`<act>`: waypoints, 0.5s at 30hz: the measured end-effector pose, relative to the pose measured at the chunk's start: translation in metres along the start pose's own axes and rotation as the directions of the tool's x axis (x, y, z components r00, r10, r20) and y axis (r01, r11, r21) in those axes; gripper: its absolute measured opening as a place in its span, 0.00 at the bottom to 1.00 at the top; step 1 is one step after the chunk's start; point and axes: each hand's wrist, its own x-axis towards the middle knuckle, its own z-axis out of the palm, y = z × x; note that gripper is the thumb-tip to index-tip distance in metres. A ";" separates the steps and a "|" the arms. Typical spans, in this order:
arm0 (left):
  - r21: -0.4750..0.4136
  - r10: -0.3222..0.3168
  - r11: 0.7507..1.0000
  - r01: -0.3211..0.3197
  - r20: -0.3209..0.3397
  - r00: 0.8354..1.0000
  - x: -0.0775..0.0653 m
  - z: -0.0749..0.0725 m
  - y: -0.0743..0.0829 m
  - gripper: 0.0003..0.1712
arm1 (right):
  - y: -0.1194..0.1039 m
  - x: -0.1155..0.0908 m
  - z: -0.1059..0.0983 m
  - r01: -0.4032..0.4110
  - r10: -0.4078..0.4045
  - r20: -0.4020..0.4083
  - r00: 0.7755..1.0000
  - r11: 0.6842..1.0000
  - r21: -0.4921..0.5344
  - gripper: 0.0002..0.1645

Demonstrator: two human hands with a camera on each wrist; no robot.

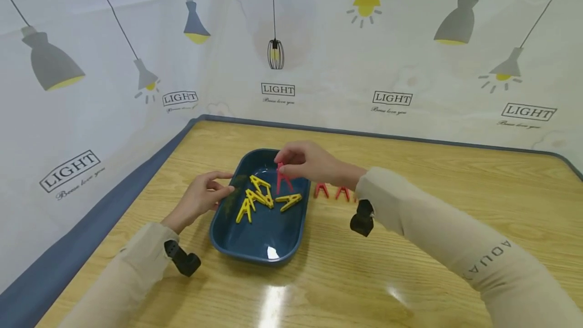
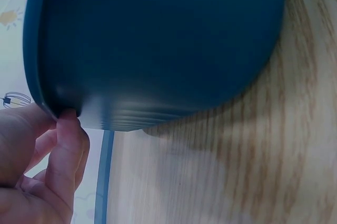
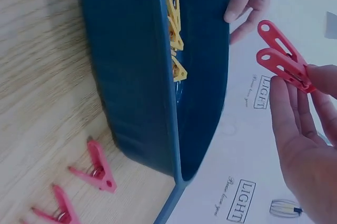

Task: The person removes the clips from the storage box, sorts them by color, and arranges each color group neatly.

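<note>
One red peg is pinched in the right hand, that grip closed down to the peg's thickness, with thumb and fingertips on one end and the spread legs left free. Seen from the head, the peg's long axis runs roughly twelve to six, legs toward six o'clock, and the hand sits off at two o'clock. Height is the relation that counts: the right wrist view shows the peg above the rim of the blue tray and not touching it, while from the head it appears over the tray's far right part. Below it on the tray floor, one yellow peg lies near six o'clock with its axis turned crosswise, about three to nine; more yellow pegs gather from nine round to eight. Farther out, the left hand pinches the tray's rim at the tray's ten o'clock, well apart from the red peg, so the right hand is the nearer. Beyond the tray's right wall, spare red pegs rest on the bench around three o'clock, partly hidden by the right forearm; their full count cannot be told.
</note>
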 end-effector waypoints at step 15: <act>-0.010 0.015 1.000 -0.015 -0.002 1.000 0.001 0.000 -0.002 0.24 | 0.008 -0.069 -0.050 -0.066 0.076 -0.115 0.990 0.994 0.085 0.14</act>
